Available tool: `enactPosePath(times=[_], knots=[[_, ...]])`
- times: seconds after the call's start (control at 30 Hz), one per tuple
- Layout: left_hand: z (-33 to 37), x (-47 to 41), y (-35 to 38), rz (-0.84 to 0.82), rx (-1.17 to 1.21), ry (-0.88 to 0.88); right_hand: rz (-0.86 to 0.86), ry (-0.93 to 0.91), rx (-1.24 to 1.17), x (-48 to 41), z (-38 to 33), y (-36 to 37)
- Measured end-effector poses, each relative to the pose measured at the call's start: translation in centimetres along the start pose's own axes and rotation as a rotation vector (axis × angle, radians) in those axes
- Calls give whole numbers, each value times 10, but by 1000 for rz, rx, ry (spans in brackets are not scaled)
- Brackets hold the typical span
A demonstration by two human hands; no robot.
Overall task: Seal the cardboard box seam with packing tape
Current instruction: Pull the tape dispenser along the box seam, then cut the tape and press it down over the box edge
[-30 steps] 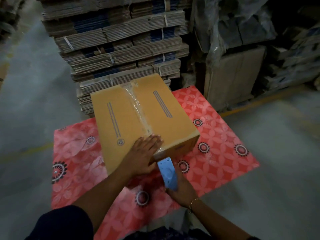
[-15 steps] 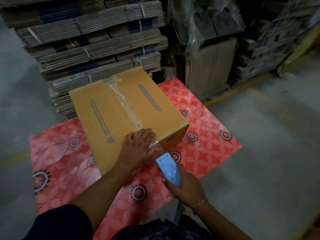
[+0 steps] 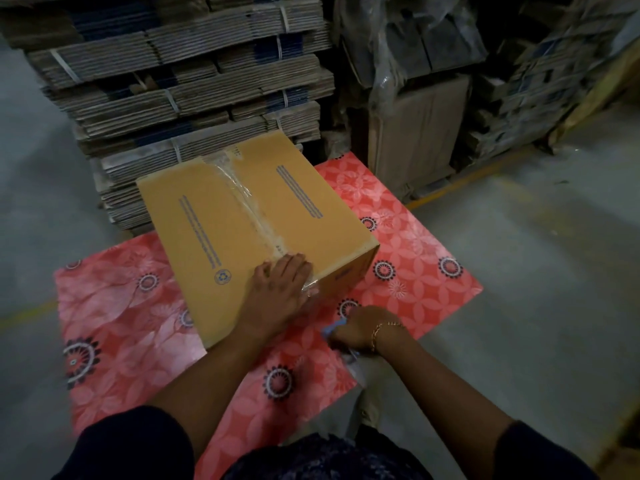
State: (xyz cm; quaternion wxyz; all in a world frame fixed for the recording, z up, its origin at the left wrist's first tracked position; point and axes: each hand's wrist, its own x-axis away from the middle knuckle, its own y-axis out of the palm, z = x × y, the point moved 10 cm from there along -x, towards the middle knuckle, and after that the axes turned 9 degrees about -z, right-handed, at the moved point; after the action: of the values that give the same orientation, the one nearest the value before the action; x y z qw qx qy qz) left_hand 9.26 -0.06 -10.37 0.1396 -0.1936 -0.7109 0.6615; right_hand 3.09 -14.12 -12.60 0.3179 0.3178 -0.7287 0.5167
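A tan cardboard box (image 3: pixel 207 230) lies on a red patterned mat (image 3: pixel 114 306). Clear packing tape (image 3: pixel 249 209) runs along its top seam from the far edge to the near edge and folds over the near side. My left hand (image 3: pixel 277 289) lies flat on the near end of the tape, fingers spread over the box edge. My right hand (image 3: pixel 363 329) is low beside the box's near corner, closed around a blue tape dispenser (image 3: pixel 332 330) that is mostly hidden under the fingers.
Bundled stacks of flat cardboard (image 3: pixel 180 81) rise right behind the box. A wrapped upright carton (image 3: pixel 415 133) and more stacked goods (image 3: pixel 540 81) stand at the back right. Grey concrete floor (image 3: pixel 536 271) with a yellow line surrounds the mat.
My right hand has dropped lower and turned over, so the blue dispenser that stood up at the box's near side is now mostly covered. The left hand stays pressed on the tape end.
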Motion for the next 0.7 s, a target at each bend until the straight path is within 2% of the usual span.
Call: enactPosePath(times=[0.1,0.23,0.3,0.43,0.6,0.7], knots=[[1,0,2,-39,31,2,-4,50,180,-11,31,30],[-2,0,3,-81,83,-10,276,-191,317,-9,25,41],[-4,0,6,-106,95,-14,410,-302,459,-14,12,46],[-5,-1,6,-122,106,-31,438,-372,652,-39,3,68],[-2,-1,-3,-108,120,-27,500,-410,666,-46,6,81],[-2,-1,-2,-99,109,-25,557,-425,418,-27,11,59]])
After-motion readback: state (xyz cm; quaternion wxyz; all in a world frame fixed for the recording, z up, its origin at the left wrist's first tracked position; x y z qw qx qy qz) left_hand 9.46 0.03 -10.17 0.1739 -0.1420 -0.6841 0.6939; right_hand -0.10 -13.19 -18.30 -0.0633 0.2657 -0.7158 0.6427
